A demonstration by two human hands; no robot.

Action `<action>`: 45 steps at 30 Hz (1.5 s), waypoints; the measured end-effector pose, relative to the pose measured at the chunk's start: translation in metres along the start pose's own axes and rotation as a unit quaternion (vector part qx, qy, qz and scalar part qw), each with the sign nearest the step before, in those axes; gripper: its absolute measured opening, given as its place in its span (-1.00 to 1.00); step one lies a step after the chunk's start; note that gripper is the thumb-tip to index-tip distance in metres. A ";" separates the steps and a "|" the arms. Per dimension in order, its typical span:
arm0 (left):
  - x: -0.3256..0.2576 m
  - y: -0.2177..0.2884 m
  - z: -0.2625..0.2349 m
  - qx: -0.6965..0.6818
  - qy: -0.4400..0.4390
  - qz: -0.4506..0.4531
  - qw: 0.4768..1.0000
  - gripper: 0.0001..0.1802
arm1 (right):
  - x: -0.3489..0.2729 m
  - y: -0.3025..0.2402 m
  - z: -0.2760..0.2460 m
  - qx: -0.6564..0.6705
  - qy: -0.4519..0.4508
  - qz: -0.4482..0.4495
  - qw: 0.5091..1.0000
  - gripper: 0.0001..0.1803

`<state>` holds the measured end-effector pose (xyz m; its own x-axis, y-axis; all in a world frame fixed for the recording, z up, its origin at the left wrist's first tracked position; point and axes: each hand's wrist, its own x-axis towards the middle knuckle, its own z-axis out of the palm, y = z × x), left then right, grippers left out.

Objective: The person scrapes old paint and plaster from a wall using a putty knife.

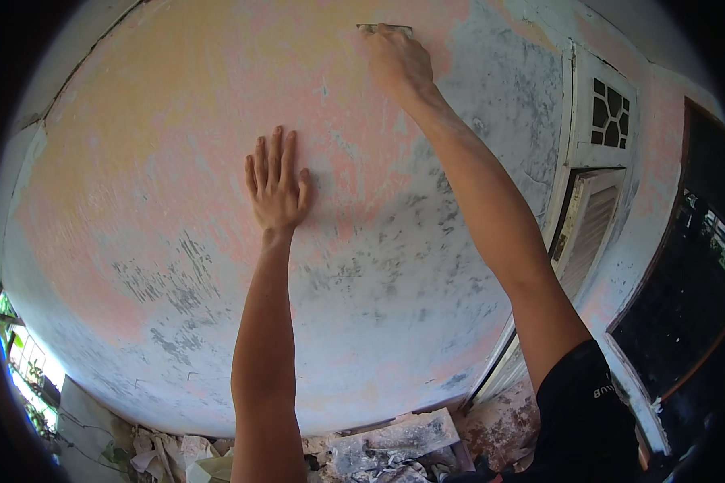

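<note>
A worn wall [177, 161] with patchy pink, yellow and grey paint fills the view. My left hand [276, 183] lies flat against it, fingers together and pointing up, holding nothing. My right hand [399, 63] reaches high on the wall with the arm stretched out. It grips a small flat scraper [370, 28], whose metal edge shows just above the fingers and rests against the wall.
A white louvred shutter [590, 229] with a lattice panel [611, 113] above it stands at the right. A dark doorway [685, 298] lies further right. Broken boards and rubble [395, 447] lie at the wall's foot. Greenery shows at the lower left [24, 362].
</note>
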<state>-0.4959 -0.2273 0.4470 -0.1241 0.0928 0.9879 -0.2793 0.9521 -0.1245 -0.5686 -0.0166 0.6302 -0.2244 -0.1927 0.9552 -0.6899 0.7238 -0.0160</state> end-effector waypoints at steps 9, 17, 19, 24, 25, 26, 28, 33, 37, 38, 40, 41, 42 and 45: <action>-0.001 0.000 -0.001 0.000 -0.005 0.005 1.000 -0.35 | -0.025 0.002 0.014 0.008 0.041 -0.032 0.999 -0.64; -0.002 -0.006 -0.003 0.018 -0.016 -0.004 1.000 -0.34 | -0.019 -0.005 0.007 0.004 -0.011 -0.016 1.000 -0.58; 0.000 -0.004 -0.002 0.029 -0.016 -0.010 0.999 -0.34 | -0.023 -0.002 0.013 0.017 0.005 -0.019 1.000 -0.65; 0.000 0.001 0.000 0.006 -0.001 -0.004 1.000 -0.34 | -0.007 0.001 0.012 0.014 0.077 -0.047 0.996 -0.70; 0.001 0.000 0.000 0.006 -0.001 -0.003 1.000 -0.34 | 0.000 -0.001 0.008 0.014 0.078 -0.046 0.996 -0.70; 0.001 0.000 0.001 0.007 0.000 -0.002 1.000 -0.33 | 0.006 -0.002 0.004 0.012 0.049 -0.024 0.998 -0.70; -0.001 -0.001 -0.001 0.008 -0.004 -0.004 1.000 -0.33 | 0.006 -0.001 0.006 0.011 0.014 -0.001 1.000 -0.70; 0.001 -0.004 -0.003 0.023 -0.019 -0.001 1.000 -0.35 | -0.023 -0.001 0.014 0.005 0.038 -0.036 0.999 -0.66; -0.003 -0.001 -0.003 -0.001 0.002 -0.001 1.000 -0.32 | -0.013 0.001 0.010 0.004 -0.005 -0.018 1.000 -0.54; -0.002 0.000 -0.003 0.000 0.000 -0.002 1.000 -0.32 | -0.002 0.001 0.007 -0.001 -0.003 -0.011 1.000 -0.54; 0.000 0.002 -0.001 0.002 -0.001 -0.002 1.000 -0.32 | 0.018 0.004 0.005 -0.006 -0.002 -0.004 1.000 -0.54; 0.001 0.003 0.000 0.003 0.002 -0.001 1.000 -0.33 | 0.027 0.006 0.004 -0.039 0.001 -0.022 0.999 -0.55; 0.000 0.002 0.000 0.005 0.004 -0.003 1.000 -0.33 | 0.030 0.006 0.003 -0.071 0.003 -0.042 0.997 -0.56; 0.000 -0.002 -0.001 0.013 0.000 -0.002 1.000 -0.33 | 0.026 0.004 0.006 -0.020 -0.020 -0.015 0.999 -0.58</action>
<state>-0.4947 -0.2292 0.4474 -0.1228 0.0895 0.9884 -0.3044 0.9445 -0.1233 -0.5816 -0.0223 0.6535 -0.2318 -0.2406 0.9425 -0.6694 0.7425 0.0249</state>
